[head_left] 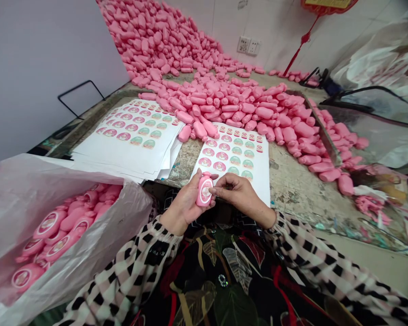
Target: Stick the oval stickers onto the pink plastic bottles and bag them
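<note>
One pink bottle [200,199] at lower centre, long axis near vertical, cap end up, label [206,189] facing the camera. Left hand [182,201] curled round the body; right hand [240,194] just beside, fingertips pressed together at the label's edge. Two sticker lots: one stack [136,136], upper left of centre; one sheet [234,158], just ahead of the hands. Many labelled bottles [51,225] in plastic bag [17,203], lower left; unlabelled heap [217,104] behind.

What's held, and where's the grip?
The left hand grips a pink plastic bottle around its body; the right hand touches its round label.
</note>
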Demonstrator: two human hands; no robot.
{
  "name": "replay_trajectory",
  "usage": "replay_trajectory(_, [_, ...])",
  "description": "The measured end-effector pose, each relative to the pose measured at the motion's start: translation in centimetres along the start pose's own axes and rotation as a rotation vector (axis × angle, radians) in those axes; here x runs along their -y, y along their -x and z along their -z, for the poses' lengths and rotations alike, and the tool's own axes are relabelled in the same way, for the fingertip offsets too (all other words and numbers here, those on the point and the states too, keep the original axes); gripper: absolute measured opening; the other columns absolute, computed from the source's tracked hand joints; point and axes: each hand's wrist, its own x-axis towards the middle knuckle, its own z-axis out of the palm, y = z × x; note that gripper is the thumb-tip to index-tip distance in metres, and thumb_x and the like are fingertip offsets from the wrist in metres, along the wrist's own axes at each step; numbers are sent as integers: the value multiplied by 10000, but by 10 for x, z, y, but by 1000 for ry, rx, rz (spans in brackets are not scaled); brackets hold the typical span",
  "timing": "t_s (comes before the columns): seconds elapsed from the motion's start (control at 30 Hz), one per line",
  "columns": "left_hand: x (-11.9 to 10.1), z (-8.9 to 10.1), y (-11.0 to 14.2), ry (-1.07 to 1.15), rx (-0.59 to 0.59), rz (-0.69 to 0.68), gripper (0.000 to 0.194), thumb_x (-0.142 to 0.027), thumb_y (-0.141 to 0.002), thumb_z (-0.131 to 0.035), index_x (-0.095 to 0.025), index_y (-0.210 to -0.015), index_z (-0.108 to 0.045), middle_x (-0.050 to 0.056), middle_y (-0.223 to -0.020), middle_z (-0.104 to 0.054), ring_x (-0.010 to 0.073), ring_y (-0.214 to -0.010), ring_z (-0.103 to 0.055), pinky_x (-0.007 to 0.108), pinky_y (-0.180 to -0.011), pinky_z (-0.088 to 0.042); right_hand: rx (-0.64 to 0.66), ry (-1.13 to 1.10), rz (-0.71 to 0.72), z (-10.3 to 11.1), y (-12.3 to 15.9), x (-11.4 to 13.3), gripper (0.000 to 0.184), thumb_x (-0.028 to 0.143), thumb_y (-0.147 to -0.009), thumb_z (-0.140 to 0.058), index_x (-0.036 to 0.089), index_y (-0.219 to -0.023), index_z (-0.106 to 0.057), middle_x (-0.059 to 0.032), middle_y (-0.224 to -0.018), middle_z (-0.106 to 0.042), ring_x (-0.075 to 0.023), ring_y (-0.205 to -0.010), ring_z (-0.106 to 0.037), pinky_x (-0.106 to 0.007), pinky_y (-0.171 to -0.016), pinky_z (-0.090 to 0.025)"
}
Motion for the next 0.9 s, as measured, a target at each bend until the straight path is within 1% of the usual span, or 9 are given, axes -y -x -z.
replay_trajectory(0.13, [0, -2, 0, -22, -17, -23, 437, -543, -811, -482, -159, -988, -592, 12, -699, -543, 81, -508, -519, 208, -452, -459, -6, 60, 21, -1, 0, -3, 191, 398, -729, -657, 213, -699, -624, -4, -747, -632, -164, -749, -564, -293, -684, -404])
replay_trajectory(0.23, [1, -4, 0, -29, -50, -54, 414, -537, -810, -488, -170, -971, -592, 21, -745, -557, 78, -522, -523, 201, -449, -456, -10, 169, 35, 0, 2, -1, 209, 425, -755, -628, 220, -715, -616, -4, -765, -627, -166, -748, -550, -285, -660, -384])
replay_trajectory(0.43, [3, -2, 2, -59, -78, -97, 413, -492, -817, -512, -153, -1037, -596, 16, -727, -534, 66, -525, -511, 180, -449, -441, -22, 657, 131, 5, 12, 15, 246, 451, -823, -536, 226, -757, -610, -34, -785, -573, -166, -733, -495, -282, -628, -310])
replay_trajectory(0.5, [3, -2, 2, -54, -63, -98, 416, -485, -816, -520, -146, -1045, -595, 8, -708, -521, 62, -521, -501, 175, -444, -434, -59, 718, 131, 6, 12, 15, 255, 467, -798, -561, 222, -752, -613, -45, -795, -566, -179, -751, -488, -289, -630, -302])
replay_trajectory(0.53, [4, -2, 3, -53, -54, -101, 428, -492, -813, -519, -144, -1052, -592, 7, -708, -521, 63, -521, -501, 176, -441, -433, -73, 690, 104, 7, 11, 14, 253, 476, -774, -586, 226, -765, -615, -42, -796, -568, -181, -752, -490, -288, -627, -305])
replay_trajectory(0.6, [5, -3, 2, -54, -60, -112, 449, -524, -801, -516, -150, -1039, -585, 5, -693, -526, 74, -515, -507, 187, -433, -433, -86, 521, -10, 4, 8, 10, 277, 493, -711, -644, 246, -833, -619, -14, -756, -568, -164, -700, -494, -275, -601, -318])
replay_trajectory(0.7, [9, -8, 1, -72, -109, -117, 452, -573, -788, -491, -154, -941, -570, -4, -621, -518, 92, -468, -501, 202, -401, -416, -93, 66, -212, -7, 3, 2, 388, 494, -631, -704, 247, -908, -591, 32, -687, -551, -125, -593, -480, -252, -554, -357])
replay_trajectory(0.8, [14, -13, 0, -115, -160, -134, 489, -612, -788, -445, -141, -874, -546, 1, -581, -513, 99, -423, -487, 203, -368, -386, -106, -369, -310, -21, 3, 0, 359, 467, -626, -713, 212, -811, -542, 39, -672, -555, -109, -545, -489, -250, -525, -406])
replay_trajectory(0.9, [15, -16, 6, -198, -106, -134, 489, -618, -783, -446, -151, -915, -514, 7, -617, -526, 107, -457, -514, 205, -393, -397, -82, -562, -367, -26, 6, 2, 318, 445, -654, -698, 209, -756, -511, 54, -581, -528, -101, -460, -466, -243, -452, -398])
